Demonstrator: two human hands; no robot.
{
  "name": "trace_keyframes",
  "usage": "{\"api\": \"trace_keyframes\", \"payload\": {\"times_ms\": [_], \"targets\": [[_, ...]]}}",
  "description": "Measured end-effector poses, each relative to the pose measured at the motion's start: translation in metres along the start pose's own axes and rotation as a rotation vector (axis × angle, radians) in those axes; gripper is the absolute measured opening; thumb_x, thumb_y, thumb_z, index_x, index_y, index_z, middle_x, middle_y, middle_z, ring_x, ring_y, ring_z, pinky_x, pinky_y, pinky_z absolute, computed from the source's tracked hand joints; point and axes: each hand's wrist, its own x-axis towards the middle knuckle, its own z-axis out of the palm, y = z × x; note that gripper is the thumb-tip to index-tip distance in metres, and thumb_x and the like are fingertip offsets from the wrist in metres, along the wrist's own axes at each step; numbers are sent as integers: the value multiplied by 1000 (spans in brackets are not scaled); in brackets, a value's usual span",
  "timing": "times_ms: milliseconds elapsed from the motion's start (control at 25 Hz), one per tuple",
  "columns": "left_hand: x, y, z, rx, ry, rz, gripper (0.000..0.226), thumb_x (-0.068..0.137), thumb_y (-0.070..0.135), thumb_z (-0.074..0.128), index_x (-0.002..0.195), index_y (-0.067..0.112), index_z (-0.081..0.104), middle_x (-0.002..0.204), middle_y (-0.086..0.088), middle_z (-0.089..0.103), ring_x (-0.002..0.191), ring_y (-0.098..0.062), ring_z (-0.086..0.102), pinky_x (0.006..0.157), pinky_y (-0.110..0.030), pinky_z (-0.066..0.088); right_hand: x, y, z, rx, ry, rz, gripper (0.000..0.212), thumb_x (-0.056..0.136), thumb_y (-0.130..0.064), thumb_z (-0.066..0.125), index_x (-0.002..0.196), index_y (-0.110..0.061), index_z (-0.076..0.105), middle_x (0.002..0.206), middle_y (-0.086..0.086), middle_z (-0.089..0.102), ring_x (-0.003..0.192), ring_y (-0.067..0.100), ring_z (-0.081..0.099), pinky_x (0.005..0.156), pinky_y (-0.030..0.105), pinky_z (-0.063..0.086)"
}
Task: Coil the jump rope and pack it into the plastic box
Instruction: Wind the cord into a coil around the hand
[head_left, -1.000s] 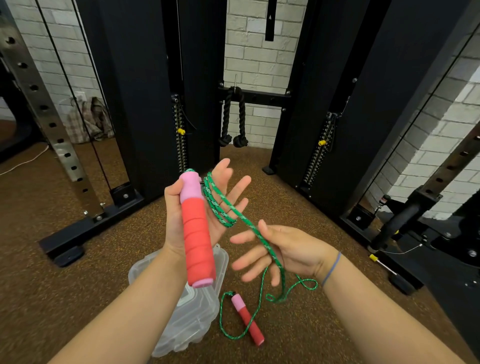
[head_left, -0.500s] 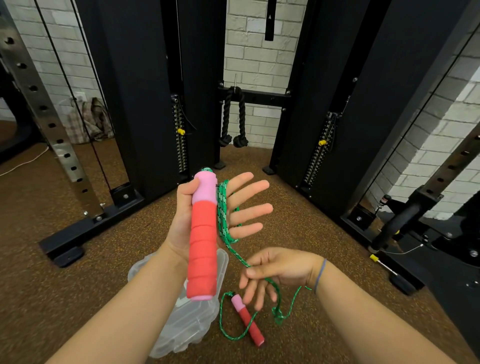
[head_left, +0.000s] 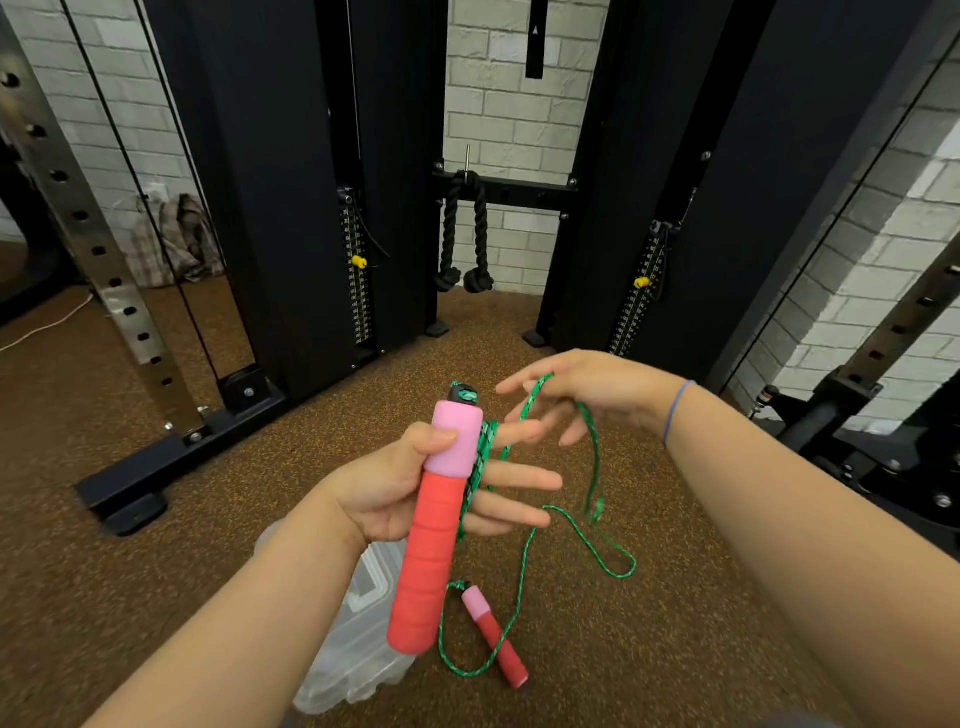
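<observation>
My left hand (head_left: 415, 488) pins a red and pink jump rope handle (head_left: 431, 540) upright under its thumb, fingers spread, with several turns of green rope (head_left: 480, 462) wound around them. My right hand (head_left: 587, 395) is raised beyond the left fingertips and carries the rope over its fingers. From there the rope (head_left: 592, 535) drops in a slack loop to the floor, where the second handle (head_left: 493, 634) lies. The clear plastic box (head_left: 358, 649) sits on the floor under my left forearm, partly hidden.
Brown speckled rubber floor all around. A black cable machine (head_left: 291, 208) with weight stacks stands ahead, a black rope attachment (head_left: 465, 234) hanging in its middle. A steel rack upright (head_left: 88, 244) is at left; a black machine base (head_left: 883, 457) at right.
My right hand has risen from low beside the floor handle to above and beyond the left fingertips, carrying the rope up. The left hand has tilted slightly and sits a bit lower.
</observation>
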Motion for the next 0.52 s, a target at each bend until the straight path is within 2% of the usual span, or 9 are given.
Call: {"api": "trace_keyframes", "payload": {"times_ms": [120,240,400,520], "targets": [[5,-6,-2,-14,76,-64,88,61,54,78,138,24,49,136,-18,55,115,-40,59,100,-42,45,-5,-11,-2,6,48,-18,32,100,-11,37,120,-17,62,100,4,74,77,16,74,50,21,54],[10,-10,-5,30,248,-131,96,56,55,80,139,22,43,136,-20,55,106,-39,64,92,-41,51,-10,-21,0,25,128,-47,32,97,-8,39,116,-16,64,99,7,74,76,17,73,53,21,57],[18,-12,-3,13,564,-99,73,77,49,59,141,20,39,126,-16,61,87,-34,70,78,-36,57,-19,-30,4,68,156,-29,25,95,-9,47,112,-10,66,99,9,74,73,14,73,53,21,56],[22,-13,-9,-8,683,56,60,84,45,42,139,22,39,120,-14,62,88,-31,69,76,-34,57,-24,-28,12,142,110,-32,25,94,-7,49,115,-7,64,99,7,73,75,11,72,58,21,57]]}}
